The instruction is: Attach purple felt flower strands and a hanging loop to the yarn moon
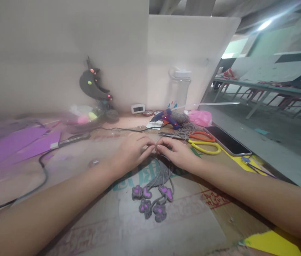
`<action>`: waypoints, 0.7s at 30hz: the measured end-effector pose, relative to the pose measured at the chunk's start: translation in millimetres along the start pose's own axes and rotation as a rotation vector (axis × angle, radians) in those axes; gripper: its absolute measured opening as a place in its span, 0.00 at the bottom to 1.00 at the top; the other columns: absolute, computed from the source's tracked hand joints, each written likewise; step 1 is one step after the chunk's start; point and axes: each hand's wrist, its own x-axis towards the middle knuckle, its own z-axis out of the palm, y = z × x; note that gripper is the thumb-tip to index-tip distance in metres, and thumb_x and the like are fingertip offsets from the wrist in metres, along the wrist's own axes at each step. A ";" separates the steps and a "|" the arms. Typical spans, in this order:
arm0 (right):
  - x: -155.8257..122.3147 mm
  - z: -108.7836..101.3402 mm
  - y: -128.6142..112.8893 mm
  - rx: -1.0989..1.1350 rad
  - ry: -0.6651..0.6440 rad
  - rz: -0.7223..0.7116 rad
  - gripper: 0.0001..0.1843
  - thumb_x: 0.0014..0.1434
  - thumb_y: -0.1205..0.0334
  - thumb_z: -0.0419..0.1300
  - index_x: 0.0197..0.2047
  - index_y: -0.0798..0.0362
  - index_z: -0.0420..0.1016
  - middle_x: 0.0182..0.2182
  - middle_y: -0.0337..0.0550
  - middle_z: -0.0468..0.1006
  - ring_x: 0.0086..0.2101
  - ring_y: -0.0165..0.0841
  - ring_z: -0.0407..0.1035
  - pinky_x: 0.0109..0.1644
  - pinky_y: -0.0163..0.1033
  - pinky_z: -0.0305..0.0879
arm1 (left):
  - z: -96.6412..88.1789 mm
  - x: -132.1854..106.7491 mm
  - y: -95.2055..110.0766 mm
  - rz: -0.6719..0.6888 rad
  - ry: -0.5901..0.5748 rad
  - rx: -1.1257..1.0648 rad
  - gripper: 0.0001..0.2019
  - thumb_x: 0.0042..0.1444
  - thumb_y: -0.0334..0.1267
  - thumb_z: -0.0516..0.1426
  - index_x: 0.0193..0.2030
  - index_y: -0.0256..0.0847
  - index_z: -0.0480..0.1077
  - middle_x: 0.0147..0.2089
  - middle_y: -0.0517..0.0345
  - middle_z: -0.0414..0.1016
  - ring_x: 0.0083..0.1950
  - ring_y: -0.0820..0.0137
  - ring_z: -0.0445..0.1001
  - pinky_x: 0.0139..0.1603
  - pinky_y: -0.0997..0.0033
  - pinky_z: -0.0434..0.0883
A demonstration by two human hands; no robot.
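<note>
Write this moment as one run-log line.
left hand: pinched; right hand: pinched, beside left; hold: unclear; below: grey ornament; beyond: blue glue gun

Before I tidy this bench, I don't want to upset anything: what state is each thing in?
Left hand: thumb and fingertip pinched together
Right hand: likewise pinched
Grey ornament: lying spread out
Phone: face up, screen dark
Scissors: lying down; blade gap unclear
Glue gun: red light showing; heat unclear
Bottle: upright, lid on
White display: reading illegible
Grey yarn: partly bundled, partly loose
</note>
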 end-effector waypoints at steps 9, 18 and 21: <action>2.3 2.1 8.8 0.138 -0.022 0.068 0.07 0.59 0.60 0.57 0.35 0.54 0.73 0.31 0.40 0.78 0.35 0.32 0.70 0.43 0.38 0.64 | -2.6 -0.9 0.3 0.001 0.030 -0.077 0.08 0.64 0.39 0.53 0.40 0.41 0.72 0.39 0.55 0.77 0.44 0.66 0.72 0.48 0.64 0.65; 8.7 -1.4 25.2 0.539 0.017 0.147 0.15 0.55 0.50 0.61 0.34 0.54 0.69 0.29 0.37 0.73 0.31 0.29 0.70 0.39 0.37 0.67 | -0.1 -2.0 -0.8 0.102 -0.003 -0.030 0.06 0.63 0.36 0.53 0.40 0.40 0.71 0.39 0.54 0.77 0.42 0.66 0.70 0.47 0.65 0.65; 6.8 -2.3 22.9 0.467 0.058 0.089 0.17 0.59 0.49 0.57 0.41 0.54 0.70 0.32 0.40 0.74 0.35 0.31 0.70 0.44 0.38 0.66 | 1.1 -2.5 -1.3 0.100 0.028 -0.006 0.06 0.63 0.36 0.53 0.40 0.40 0.71 0.39 0.54 0.76 0.42 0.66 0.70 0.47 0.64 0.65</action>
